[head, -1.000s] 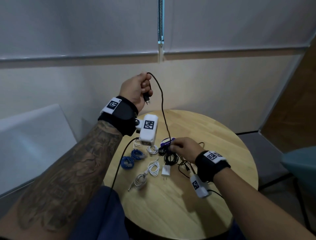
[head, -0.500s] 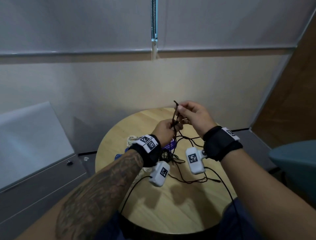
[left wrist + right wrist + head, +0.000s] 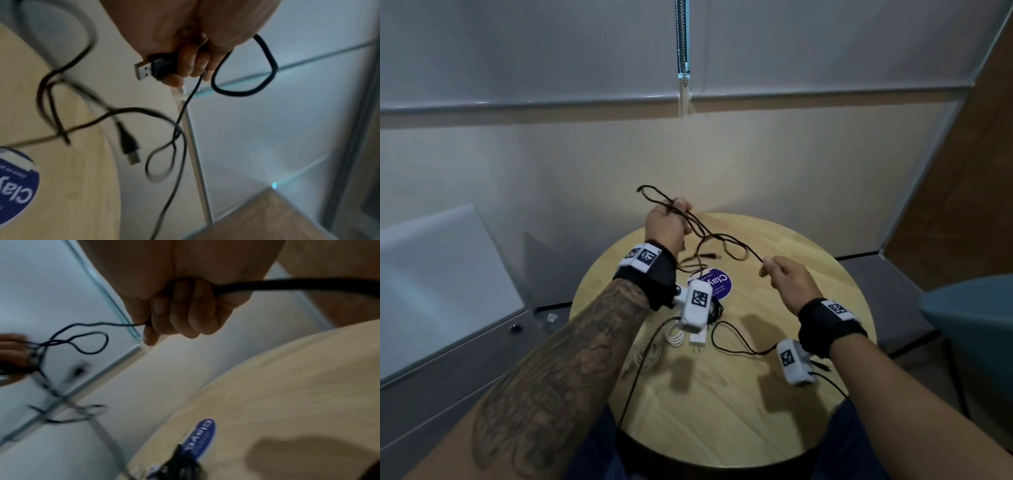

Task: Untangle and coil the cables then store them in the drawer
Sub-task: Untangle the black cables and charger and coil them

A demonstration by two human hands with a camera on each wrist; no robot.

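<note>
Left hand (image 3: 667, 224): raised above far edge of table, fingers curled tight round black cable; USB-A plug (image 3: 151, 69) pinched under fingertips, metal tip sticking out, seen in left wrist view.
Right hand (image 3: 789, 281): lower and to the right, fist closed, thumb and forefinger nipping the same cable.
Black cable (image 3: 717, 236): thin, round, matte; small loop poking up past left hand, slack wavy run sagging between the hands, well above tabletop; second small plug (image 3: 130, 150) dangling free, blurred.
Table (image 3: 808, 411): round, pale wood grain, smooth top.
Sticker (image 3: 717, 286): round, glossy purple, white lettering, flat on tabletop, partly behind left wrist camera.
White cables (image 3: 674, 337): thin, coiled, lying on table under left wrist, beside small white charger plug (image 3: 697, 341).
Other black cable (image 3: 726, 342): loose curve flat on table between the forearms.
Drawer (image 3: 448, 363): grey front, small round knob, left of table, closed.
Wall: pale matte panel, frosted blind above, bead chain hanging.
Versus half a second ago: hands then touching over table centre, working one knot; now drawn apart, left up and away, right out to the side, cable stretched between.
Versus one second ago: right hand then down on the pile; now lifted off it.
</note>
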